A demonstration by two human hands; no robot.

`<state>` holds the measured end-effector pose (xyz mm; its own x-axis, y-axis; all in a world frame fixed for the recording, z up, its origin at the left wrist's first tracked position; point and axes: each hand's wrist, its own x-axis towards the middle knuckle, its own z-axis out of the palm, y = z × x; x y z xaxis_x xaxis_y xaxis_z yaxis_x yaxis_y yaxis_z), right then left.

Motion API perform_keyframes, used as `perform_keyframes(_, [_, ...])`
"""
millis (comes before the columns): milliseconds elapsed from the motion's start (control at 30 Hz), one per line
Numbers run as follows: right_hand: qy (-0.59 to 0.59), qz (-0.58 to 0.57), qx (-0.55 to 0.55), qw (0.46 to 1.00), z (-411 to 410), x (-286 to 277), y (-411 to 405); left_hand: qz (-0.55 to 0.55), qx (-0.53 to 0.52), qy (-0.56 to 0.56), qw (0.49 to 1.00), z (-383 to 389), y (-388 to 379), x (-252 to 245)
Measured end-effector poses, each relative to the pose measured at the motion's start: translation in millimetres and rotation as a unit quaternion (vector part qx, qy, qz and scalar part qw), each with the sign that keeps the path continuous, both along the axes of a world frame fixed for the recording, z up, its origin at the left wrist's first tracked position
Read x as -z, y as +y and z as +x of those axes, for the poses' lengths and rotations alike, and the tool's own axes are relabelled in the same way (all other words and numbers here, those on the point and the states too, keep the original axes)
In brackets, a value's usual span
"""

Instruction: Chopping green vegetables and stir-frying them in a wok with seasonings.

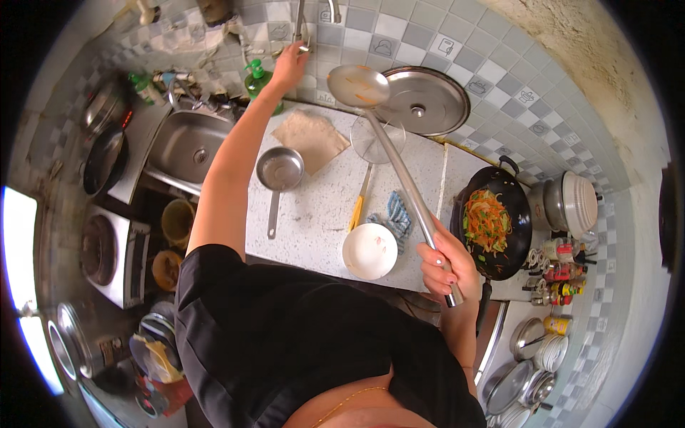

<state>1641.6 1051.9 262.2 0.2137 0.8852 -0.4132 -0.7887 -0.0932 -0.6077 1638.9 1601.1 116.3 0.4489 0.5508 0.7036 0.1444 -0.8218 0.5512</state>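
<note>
My right hand (pixel 449 262) grips the shaft of a long metal wok ladle (pixel 398 155). The ladle's round bowl, with orange shreds stuck to it, is raised near the tiled wall. My left hand (pixel 290 67) reaches up to that wall, its fingers on the handle of a metal tap (pixel 299 38). To my right, a black wok (pixel 519 230) holds cooked shredded vegetables (pixel 486 222), orange and green. A white bowl (pixel 369 251) stands at the counter's front, beside a blue checked cloth (pixel 397 214). A small metal saucepan (pixel 280 168) lies left of them.
A round metal lid (pixel 428 101) leans against the wall, near a yellow-handled strainer (pixel 357 208). A beige cloth (pixel 310 136) and green pump bottle (pixel 258 80) are by the left arm. The sink (pixel 184 142) is left; seasoning bottles (pixel 559 270) stand right of the wok.
</note>
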Motion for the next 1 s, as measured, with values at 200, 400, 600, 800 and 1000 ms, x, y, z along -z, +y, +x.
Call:
perform_keyframes(200, [-0.018,0.012,0.012,1.0,-12.4,-13.6,44.3,-0.034,0.028,0.088,0.995,62.1,65.4,-25.8])
perform_keyframes(400, [-0.018,0.023,0.013,0.999,-14.6,-19.1,66.5,-0.117,0.082,-0.02,0.99,39.0,44.6,-10.6])
perform_keyframes(600, [-0.025,0.035,-0.002,0.999,-20.8,-20.7,75.1,-0.171,0.136,-0.048,0.975,13.4,50.2,16.6])
perform_keyframes(800, [-0.017,0.036,-0.006,0.999,-29.0,-21.5,83.3,0.035,0.1,0.042,0.993,-5.8,35.6,0.2])
perform_keyframes(1000, [-0.021,0.015,0.007,1.0,-40.9,-24.6,88.6,0.08,0.131,0.14,0.978,-13.3,40.0,-11.1])
